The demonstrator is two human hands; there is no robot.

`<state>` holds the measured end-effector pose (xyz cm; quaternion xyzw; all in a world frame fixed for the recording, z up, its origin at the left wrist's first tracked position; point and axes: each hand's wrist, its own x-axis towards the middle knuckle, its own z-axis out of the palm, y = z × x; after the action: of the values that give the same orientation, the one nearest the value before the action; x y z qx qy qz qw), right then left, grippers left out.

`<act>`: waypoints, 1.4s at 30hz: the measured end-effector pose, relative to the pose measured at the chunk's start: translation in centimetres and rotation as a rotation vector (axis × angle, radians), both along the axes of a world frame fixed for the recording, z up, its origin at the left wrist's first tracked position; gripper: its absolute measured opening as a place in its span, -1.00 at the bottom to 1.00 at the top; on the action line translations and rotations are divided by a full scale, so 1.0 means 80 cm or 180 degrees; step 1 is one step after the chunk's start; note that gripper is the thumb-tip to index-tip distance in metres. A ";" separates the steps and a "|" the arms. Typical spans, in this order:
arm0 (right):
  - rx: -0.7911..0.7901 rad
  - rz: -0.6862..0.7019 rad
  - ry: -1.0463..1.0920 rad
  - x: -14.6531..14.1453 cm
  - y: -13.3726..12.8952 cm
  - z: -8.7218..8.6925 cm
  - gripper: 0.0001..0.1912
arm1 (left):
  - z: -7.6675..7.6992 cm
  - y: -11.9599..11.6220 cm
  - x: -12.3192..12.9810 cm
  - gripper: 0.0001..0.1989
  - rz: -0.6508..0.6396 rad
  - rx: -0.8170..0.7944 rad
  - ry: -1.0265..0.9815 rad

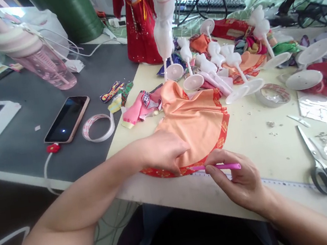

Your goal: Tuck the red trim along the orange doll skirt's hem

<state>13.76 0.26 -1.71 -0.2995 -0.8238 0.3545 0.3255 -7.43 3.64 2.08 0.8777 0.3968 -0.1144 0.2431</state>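
Cream work board [264,145] on a grey desk [29,145], cluttered room bench. Orange doll skirt [194,122] with red trim lies on the board near its front edge. Left hand [164,152] presses on the skirt, fingers curled down over the hem. Right hand [235,181] is closed on a pink stick [218,167], tip at the hem. Nearby: white doll stands [234,60], tape roll [273,95], black-handled scissors [326,180]. On the desk: phone [66,120], pink water bottle [33,59]. Doll in red dress [139,24] behind, keyboard [208,6] beyond; stands and fabric scraps crowd the far board.
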 end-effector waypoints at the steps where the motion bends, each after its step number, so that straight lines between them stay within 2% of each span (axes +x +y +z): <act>1: 0.0007 -0.0002 0.0035 0.000 0.000 0.000 -0.86 | 0.000 0.001 -0.001 -0.83 0.0005 -0.0025 -0.0015; 5: 0.0099 -0.0016 0.0172 -0.002 0.002 -0.001 -0.85 | 0.000 0.001 0.000 -0.76 0.0033 -0.0080 -0.0065; 10: 0.0428 -0.0011 0.0277 0.001 0.004 0.008 -0.86 | -0.002 -0.003 0.006 -0.77 0.0231 -0.0013 -0.0034; 13: 0.0898 -0.0045 0.0165 0.024 0.003 0.017 -0.74 | -0.007 -0.003 0.006 -0.77 0.0294 0.0040 -0.0156; 15: 0.1320 -0.0170 -0.0093 0.053 0.002 0.022 -0.61 | -0.009 -0.001 0.004 -0.77 0.0286 0.0074 -0.0208; 18: 0.1775 -0.0727 -0.0506 0.112 0.001 0.021 -0.53 | -0.007 0.002 0.002 -0.72 0.0315 -0.0013 -0.0228; 20: 0.2073 -0.1317 -0.0999 0.155 0.001 0.016 -0.61 | -0.005 0.002 0.000 -0.70 0.0359 -0.0091 -0.0237; 23: 0.2301 -0.2122 -0.2088 0.210 0.002 0.001 -0.76 | -0.003 0.002 -0.002 -0.73 0.0452 -0.0090 -0.0268; 26: 0.2171 -0.2433 -0.2690 0.242 0.002 -0.014 -0.74 | 0.001 0.004 -0.001 -0.78 0.0526 -0.0209 -0.0318; 29: 0.1985 -0.2479 -0.2838 0.251 0.003 -0.024 -0.71 | 0.002 0.010 0.003 -0.83 0.0591 -0.0301 -0.0610; 31: 0.1864 -0.2526 -0.2816 0.250 0.004 -0.027 -0.71 | -0.003 0.016 0.005 -0.81 0.0678 -0.0012 -0.0843; 34: 0.1750 -0.2577 -0.2789 0.246 0.007 -0.027 -0.70 | -0.020 0.025 0.004 -0.73 0.0820 0.0853 -0.1060; 37: 0.1702 -0.2509 -0.2757 0.246 0.010 -0.027 -0.71 | -0.036 0.032 0.003 -0.65 0.0633 0.1543 -0.1078; 39: 0.1672 -0.2435 -0.2738 0.250 0.012 -0.027 -0.73 | -0.039 0.036 0.007 -0.58 0.0431 0.1747 -0.0942; 42: 0.1653 -0.2317 -0.2782 0.261 0.013 -0.025 -0.74 | -0.035 0.043 0.023 -0.47 0.0301 0.1764 -0.0549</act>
<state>34.61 1.30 -3.73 -0.5895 -0.7853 -0.1461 0.1205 -5.62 7.12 -0.69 0.8977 0.4312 0.0848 0.0320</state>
